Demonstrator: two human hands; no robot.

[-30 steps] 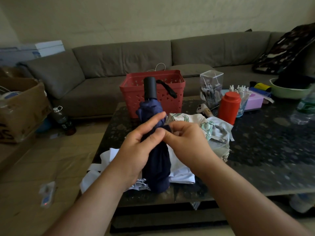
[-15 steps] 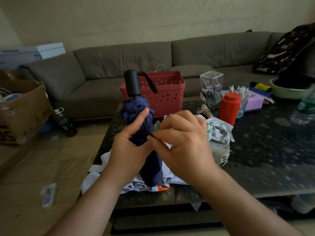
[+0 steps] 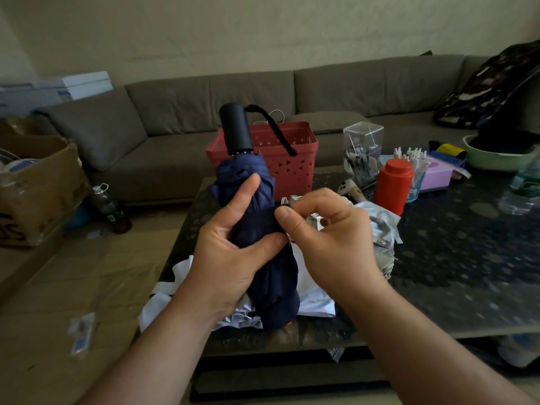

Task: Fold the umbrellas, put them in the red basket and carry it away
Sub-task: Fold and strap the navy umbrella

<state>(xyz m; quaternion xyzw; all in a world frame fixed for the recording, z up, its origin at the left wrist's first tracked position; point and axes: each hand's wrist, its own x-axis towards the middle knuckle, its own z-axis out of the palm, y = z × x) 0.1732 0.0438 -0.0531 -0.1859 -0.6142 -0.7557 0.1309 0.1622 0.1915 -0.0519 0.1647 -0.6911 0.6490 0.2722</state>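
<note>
Two hands meet on the navy umbrella (image 3: 270,267), held upright over the worktop (image 3: 467,258) with its black handle topmost: the left hand (image 3: 230,255) grips its middle, the right hand (image 3: 324,235) pinches its strap just beside, and the red basket (image 3: 292,162) stands directly behind

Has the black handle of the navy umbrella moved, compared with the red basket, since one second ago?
Yes. The black handle moved left: earlier it stood before the middle of the red basket, now at its left edge.

Cardboard box (image 3: 38,182) — lettering unreadable.
</note>
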